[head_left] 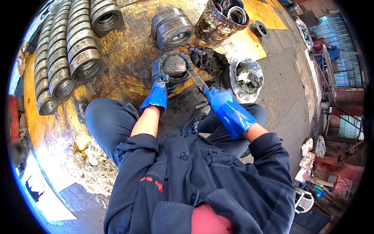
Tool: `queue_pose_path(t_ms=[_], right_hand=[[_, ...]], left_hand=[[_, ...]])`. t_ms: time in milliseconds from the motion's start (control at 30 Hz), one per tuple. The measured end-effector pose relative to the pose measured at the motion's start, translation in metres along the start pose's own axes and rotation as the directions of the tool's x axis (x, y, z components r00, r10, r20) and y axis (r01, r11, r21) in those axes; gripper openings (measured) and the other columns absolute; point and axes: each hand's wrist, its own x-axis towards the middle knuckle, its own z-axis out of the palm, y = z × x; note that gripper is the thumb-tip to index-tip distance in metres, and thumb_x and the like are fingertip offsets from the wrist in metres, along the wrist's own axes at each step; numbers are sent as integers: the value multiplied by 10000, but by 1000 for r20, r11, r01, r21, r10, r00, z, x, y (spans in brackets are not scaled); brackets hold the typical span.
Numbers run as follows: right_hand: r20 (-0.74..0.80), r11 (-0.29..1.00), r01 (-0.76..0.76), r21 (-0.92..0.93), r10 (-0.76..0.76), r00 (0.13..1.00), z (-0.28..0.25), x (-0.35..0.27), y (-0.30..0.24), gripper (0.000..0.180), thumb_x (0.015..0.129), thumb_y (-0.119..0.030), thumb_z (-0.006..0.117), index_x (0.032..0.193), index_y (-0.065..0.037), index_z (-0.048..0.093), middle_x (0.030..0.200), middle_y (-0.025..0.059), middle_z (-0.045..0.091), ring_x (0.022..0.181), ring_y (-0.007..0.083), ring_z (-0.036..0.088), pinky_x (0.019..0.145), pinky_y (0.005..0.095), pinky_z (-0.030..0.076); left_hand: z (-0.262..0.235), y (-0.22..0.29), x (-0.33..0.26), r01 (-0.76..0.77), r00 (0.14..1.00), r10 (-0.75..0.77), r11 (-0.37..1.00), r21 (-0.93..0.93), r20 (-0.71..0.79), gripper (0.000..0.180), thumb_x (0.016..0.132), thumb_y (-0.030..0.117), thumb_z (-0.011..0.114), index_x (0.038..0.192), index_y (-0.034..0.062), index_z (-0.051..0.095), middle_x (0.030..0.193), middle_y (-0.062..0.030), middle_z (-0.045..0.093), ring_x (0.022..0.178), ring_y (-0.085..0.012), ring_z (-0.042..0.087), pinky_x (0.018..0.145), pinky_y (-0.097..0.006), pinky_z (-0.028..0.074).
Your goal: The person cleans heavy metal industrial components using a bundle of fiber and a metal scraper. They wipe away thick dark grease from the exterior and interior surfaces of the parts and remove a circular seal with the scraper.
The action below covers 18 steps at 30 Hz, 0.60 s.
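My left hand [158, 93], in a blue rubber glove, is closed on the lower left of a dark, greasy metal ring [187, 58]. The ring stands in front of a metal block housing [173, 66]; whether they touch I cannot tell. My right hand [216, 97], gloved alike, grips a flat metal scraper [197, 79], its blade reaching the ring's right side. Right of the ring lies a heap of black grease [210, 62]. Beside my right hand stands a round container lined with clear plastic [260, 76], with soiled pale rags inside.
Rows of round-bored metal housings [86, 58] stand at the left. Farther ahead are another housing [173, 27] and a grimy bucket [210, 33] of metal rings. A small spool-shaped part [260, 29] lies right of the bucket. Pale fibre waste [95, 167] lies by my left knee.
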Motion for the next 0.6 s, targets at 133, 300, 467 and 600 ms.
queue_pose_path(t_ms=[133, 300, 467, 600], right_hand=[[19, 999, 31, -37, -30, 999, -13, 4, 3, 532, 889, -156, 479, 1406, -144, 355, 1033, 104, 584, 853, 285, 642, 625, 491, 487], [96, 1000, -11, -26, 13, 995, -10, 16, 14, 572, 898, -137, 461, 1445, -157, 295, 1099, 126, 565, 908, 287, 631, 646, 490, 485], [93, 992, 65, -108, -55, 994, -17, 29, 35, 569, 911, -125, 429, 1457, -167, 274, 1144, 118, 560, 922, 276, 628, 682, 472, 481], [13, 946, 214, -244, -217, 976, -10, 39, 71, 575, 919, -123, 407, 1471, -162, 249, 1239, 115, 550, 923, 253, 629, 697, 425, 492]], left_hand=[[-19, -1, 26, -49, 999, 48, 999, -11, -14, 289, 855, 316, 644, 1073, 133, 592, 896, -118, 679, 684, -302, 659, 558, -464, 536], [-10, -5, 28, -61, 998, 62, 998, 20, -21, 300, 847, 290, 661, 1100, 153, 577, 860, -116, 675, 656, -296, 652, 542, -452, 527], [-9, -3, 19, -84, 996, 85, 995, 47, -14, 308, 847, 296, 666, 1105, 155, 575, 850, -110, 676, 646, -291, 653, 535, -448, 524], [-8, -2, 18, -109, 994, 109, 993, 52, -3, 314, 847, 301, 670, 1108, 156, 573, 842, -105, 677, 638, -286, 653, 529, -445, 521]])
